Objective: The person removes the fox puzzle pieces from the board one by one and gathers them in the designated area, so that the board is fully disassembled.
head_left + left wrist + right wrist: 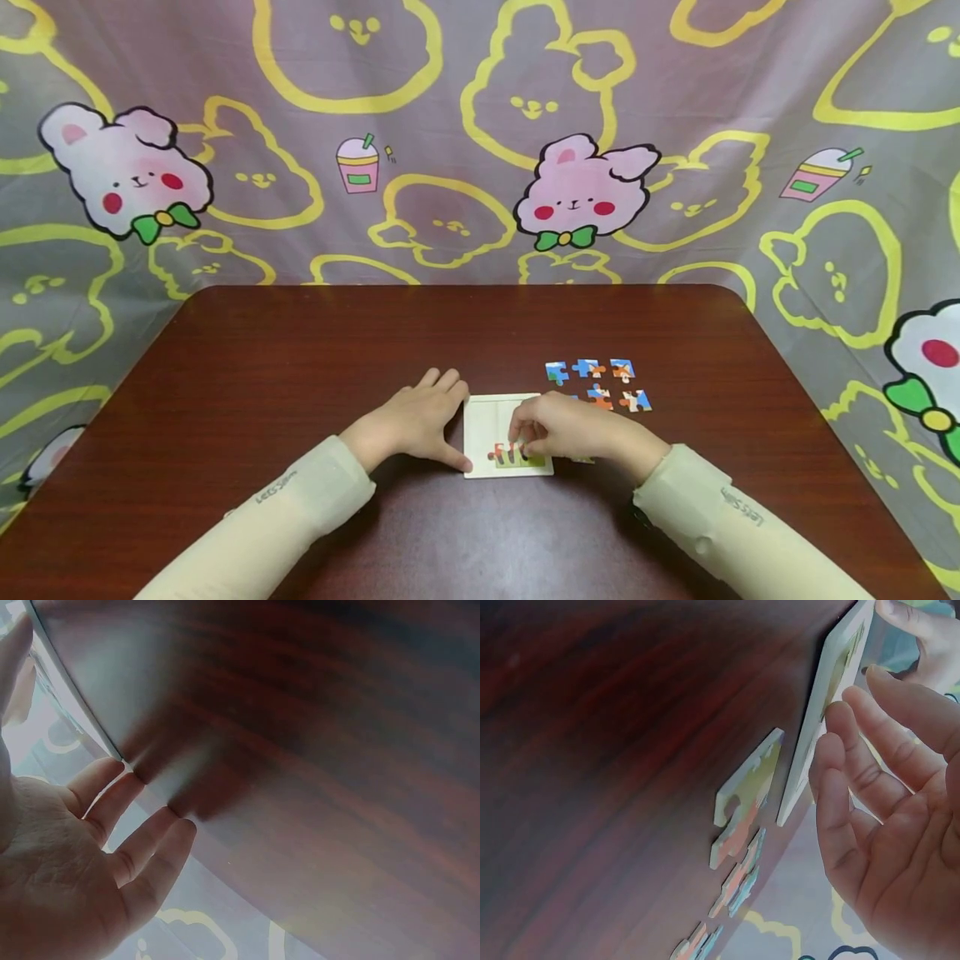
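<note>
A pale, shallow puzzle tray [480, 417] lies on the table, with joined green and red jigsaw pieces [504, 457] along its near edge. My left hand [420, 421] rests at the tray's left side, fingers spread and thumb at the near corner. Over the tray, my right hand [573, 429] has its bent fingers down at the pieces. The right wrist view shows that hand's thumb and fingertips apart, with nothing plainly held between them. Part of the fitted row is hidden behind the right hand. In the left wrist view the left fingers [161, 859] are extended.
Several loose jigsaw pieces, among them a blue-and-orange one [590, 367] and a blue-and-white one [637, 401], lie right of the tray. A yellow-green piece [754, 776] lies close beside the tray, partly under the right arm. The brown table [337, 333] meets a patterned curtain [450, 125] behind.
</note>
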The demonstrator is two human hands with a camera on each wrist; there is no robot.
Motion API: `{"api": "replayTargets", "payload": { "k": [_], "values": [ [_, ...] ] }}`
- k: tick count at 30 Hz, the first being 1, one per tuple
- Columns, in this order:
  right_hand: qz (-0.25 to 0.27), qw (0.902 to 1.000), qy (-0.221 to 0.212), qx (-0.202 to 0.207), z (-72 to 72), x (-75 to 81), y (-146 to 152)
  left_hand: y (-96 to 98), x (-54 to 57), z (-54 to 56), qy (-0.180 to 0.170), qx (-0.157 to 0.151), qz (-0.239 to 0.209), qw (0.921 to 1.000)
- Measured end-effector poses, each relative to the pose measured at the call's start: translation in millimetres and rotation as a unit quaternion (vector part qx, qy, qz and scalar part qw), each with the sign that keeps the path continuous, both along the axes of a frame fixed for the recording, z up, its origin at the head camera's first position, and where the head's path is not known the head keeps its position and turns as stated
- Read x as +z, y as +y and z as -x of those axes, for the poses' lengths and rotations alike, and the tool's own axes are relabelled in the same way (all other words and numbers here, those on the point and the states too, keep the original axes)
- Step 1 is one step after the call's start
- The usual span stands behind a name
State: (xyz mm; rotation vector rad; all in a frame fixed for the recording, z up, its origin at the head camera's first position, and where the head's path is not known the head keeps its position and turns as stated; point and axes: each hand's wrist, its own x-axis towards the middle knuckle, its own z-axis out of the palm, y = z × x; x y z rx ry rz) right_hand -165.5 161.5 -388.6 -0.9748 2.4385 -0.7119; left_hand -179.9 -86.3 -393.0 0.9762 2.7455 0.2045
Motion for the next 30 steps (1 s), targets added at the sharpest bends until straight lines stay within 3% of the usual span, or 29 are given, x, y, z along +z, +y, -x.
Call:
{"api": "replayTargets", "payload": {
  "k": [14, 30],
  "values": [
    [-0.017, 0.9997, 0.015, -0.002, -1.1, 0.2, -5.7, 0.2, 2.2, -0.6, -0.006, 0.004, 0.009, 0.9999],
    [-0.024, 0.9995, -0.019, -0.013, -2.1, -0.6, -12.0, 0.2, 4.5, -1.8, -0.012, 0.004, 0.010, 0.9999]
  ]
}}
